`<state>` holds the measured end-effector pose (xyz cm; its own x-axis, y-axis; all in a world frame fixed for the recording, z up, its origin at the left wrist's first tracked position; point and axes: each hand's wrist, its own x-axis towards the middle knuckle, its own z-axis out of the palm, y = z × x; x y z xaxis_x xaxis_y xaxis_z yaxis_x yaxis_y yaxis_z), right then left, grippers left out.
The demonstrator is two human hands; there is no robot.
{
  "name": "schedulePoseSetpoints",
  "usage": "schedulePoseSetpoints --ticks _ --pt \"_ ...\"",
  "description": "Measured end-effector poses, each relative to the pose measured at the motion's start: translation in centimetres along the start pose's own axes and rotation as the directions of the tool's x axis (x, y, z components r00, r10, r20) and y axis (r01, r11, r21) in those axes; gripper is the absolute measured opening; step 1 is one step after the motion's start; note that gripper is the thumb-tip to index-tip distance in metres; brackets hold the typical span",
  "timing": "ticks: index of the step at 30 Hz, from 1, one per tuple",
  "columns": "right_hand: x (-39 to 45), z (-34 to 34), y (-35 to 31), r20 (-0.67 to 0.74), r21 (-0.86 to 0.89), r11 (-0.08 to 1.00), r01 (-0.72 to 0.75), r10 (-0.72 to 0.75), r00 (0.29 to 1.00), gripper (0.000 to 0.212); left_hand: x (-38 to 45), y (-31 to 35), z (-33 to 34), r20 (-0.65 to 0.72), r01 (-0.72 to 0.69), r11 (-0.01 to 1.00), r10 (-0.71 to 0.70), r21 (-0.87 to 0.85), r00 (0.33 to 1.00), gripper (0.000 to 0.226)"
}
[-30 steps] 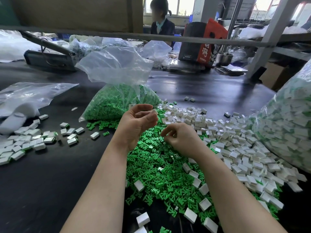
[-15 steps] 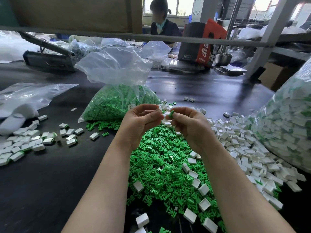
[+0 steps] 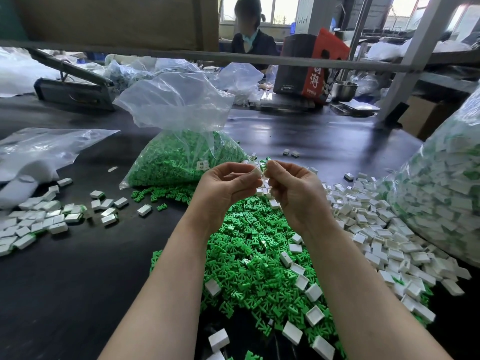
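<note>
While the left hand (image 3: 223,188) pinches a white cap (image 3: 256,172) at twelve o'clock above the desk (image 3: 78,281), the right hand (image 3: 293,188) pinches a green clip (image 3: 263,166) against it; pressed askew, the clip could slip into the green pile (image 3: 249,255) at six o'clock.

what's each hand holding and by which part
The left hand pinches a small white block at its near end between thumb and fingertips. The right hand pinches a small green piece by its lower part, top poking out.

Bare table (image 3: 65,281) left; green pile (image 3: 249,255) blocks centre
</note>
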<state>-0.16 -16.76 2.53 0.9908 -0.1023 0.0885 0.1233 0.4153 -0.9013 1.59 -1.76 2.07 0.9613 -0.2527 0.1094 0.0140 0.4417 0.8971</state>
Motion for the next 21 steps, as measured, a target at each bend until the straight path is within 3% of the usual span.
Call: schedulePoseSetpoints --ticks 7,17,21 --pt "-0.25 0.13 -0.03 -0.014 -0.081 0.995 0.057 -0.059 0.998 0.028 -0.01 0.02 0.09 -0.018 -0.010 1.000 0.011 0.015 1.000 0.022" --pt "-0.50 0.46 -0.04 -0.057 -0.097 0.993 0.069 -0.075 0.996 0.005 -0.08 0.05 0.16 -0.030 -0.019 0.999 0.020 0.041 0.999 0.022" --pt "-0.45 0.41 -0.21 -0.058 -0.080 0.995 0.066 -0.071 0.996 0.007 -0.11 0.10 -0.05 -0.055 -0.019 1.000 0.020 0.023 0.998 0.024"
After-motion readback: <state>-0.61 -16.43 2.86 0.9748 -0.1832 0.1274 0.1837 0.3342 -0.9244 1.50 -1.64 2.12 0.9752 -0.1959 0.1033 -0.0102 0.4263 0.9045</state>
